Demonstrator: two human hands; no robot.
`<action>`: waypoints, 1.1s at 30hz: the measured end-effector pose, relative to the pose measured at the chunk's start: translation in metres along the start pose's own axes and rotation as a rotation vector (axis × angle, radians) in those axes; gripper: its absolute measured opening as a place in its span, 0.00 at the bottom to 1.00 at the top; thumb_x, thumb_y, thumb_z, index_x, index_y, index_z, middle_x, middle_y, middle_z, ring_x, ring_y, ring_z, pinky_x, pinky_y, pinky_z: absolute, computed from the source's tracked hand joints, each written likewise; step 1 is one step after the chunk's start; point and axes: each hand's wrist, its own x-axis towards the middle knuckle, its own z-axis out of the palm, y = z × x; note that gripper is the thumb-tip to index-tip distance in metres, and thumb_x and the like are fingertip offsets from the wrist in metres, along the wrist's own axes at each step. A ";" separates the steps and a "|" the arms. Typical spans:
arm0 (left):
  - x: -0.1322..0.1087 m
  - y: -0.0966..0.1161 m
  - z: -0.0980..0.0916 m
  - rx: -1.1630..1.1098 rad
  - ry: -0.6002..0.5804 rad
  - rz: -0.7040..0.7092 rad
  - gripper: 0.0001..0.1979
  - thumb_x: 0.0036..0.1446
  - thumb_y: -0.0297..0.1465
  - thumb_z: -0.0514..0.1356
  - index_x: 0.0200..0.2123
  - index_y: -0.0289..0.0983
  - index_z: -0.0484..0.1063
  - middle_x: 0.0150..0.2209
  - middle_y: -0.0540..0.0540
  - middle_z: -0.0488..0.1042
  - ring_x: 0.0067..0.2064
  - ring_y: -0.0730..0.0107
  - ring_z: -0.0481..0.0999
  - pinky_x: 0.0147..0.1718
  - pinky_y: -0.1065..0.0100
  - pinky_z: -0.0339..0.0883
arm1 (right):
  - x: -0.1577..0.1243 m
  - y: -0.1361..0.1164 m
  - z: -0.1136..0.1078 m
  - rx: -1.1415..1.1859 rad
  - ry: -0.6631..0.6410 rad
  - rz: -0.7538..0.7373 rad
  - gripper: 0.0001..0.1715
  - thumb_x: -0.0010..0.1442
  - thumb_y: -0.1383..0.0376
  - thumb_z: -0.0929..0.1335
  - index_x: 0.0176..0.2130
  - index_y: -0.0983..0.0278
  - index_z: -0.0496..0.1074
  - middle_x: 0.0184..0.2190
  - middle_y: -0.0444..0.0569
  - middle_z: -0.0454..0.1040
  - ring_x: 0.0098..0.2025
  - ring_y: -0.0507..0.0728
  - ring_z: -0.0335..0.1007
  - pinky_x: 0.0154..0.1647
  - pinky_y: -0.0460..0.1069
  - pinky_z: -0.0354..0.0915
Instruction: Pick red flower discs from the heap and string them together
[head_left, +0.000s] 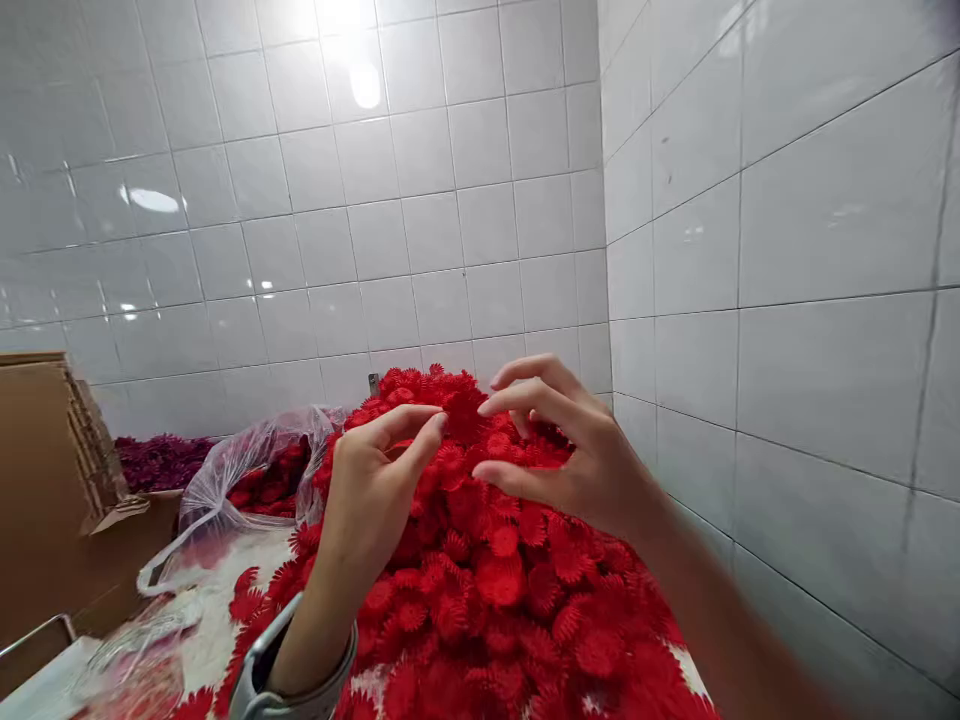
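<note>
A large heap of red fringed fabric flower pieces (pixel 502 580) spreads in front of me and rises toward the tiled wall. My left hand (pixel 382 480) is raised above the heap, its thumb and index finger pinched together. At their tips shows a darker red flower piece (pixel 463 412), its edges hard to tell from the pile behind. My right hand (pixel 574 440) faces it from the right, fingers curved and apart, with nothing visible between them. A gap separates its fingertips from the left hand. A watch strap circles my left wrist.
Left of the heap lies a clear plastic bag (pixel 247 455) with red pieces inside. Purple pieces (pixel 161 462) sit behind a cardboard box (pixel 45 480) at the far left. White tiled walls (pixel 420 240) close off the back and the right side.
</note>
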 end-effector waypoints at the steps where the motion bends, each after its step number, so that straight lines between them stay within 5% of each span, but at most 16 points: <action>1: -0.001 0.000 -0.001 -0.011 -0.010 -0.003 0.09 0.52 0.36 0.63 0.35 0.40 0.80 0.31 0.53 0.80 0.35 0.73 0.76 0.33 0.78 0.65 | 0.000 -0.001 0.001 -0.011 -0.015 -0.021 0.18 0.52 0.61 0.73 0.41 0.61 0.68 0.43 0.50 0.64 0.32 0.51 0.65 0.33 0.50 0.70; 8: -0.003 0.002 -0.002 -0.066 -0.107 -0.022 0.09 0.53 0.36 0.63 0.35 0.40 0.80 0.31 0.53 0.80 0.36 0.71 0.76 0.34 0.76 0.67 | 0.001 -0.008 0.011 -0.128 0.077 -0.143 0.05 0.57 0.72 0.68 0.35 0.63 0.70 0.36 0.49 0.68 0.28 0.51 0.66 0.25 0.47 0.66; 19: -0.005 0.004 -0.003 -0.030 -0.090 -0.006 0.11 0.54 0.39 0.61 0.34 0.40 0.80 0.24 0.54 0.75 0.30 0.74 0.72 0.30 0.76 0.65 | 0.003 -0.014 0.014 0.002 0.189 -0.048 0.07 0.55 0.76 0.67 0.31 0.65 0.71 0.29 0.45 0.71 0.31 0.50 0.69 0.30 0.44 0.66; 29: -0.004 0.008 0.001 -0.181 -0.145 -0.060 0.07 0.50 0.37 0.65 0.32 0.41 0.79 0.31 0.53 0.80 0.35 0.74 0.77 0.34 0.79 0.69 | 0.003 -0.015 0.012 0.090 0.191 0.027 0.07 0.55 0.76 0.68 0.30 0.64 0.71 0.28 0.42 0.73 0.30 0.49 0.69 0.30 0.44 0.66; 33: -0.003 0.007 0.001 -0.269 -0.188 -0.105 0.07 0.50 0.35 0.66 0.33 0.42 0.79 0.32 0.53 0.81 0.35 0.73 0.78 0.34 0.79 0.71 | 0.003 -0.014 0.014 0.082 0.144 -0.054 0.08 0.56 0.77 0.67 0.30 0.65 0.71 0.27 0.44 0.72 0.29 0.49 0.68 0.28 0.43 0.66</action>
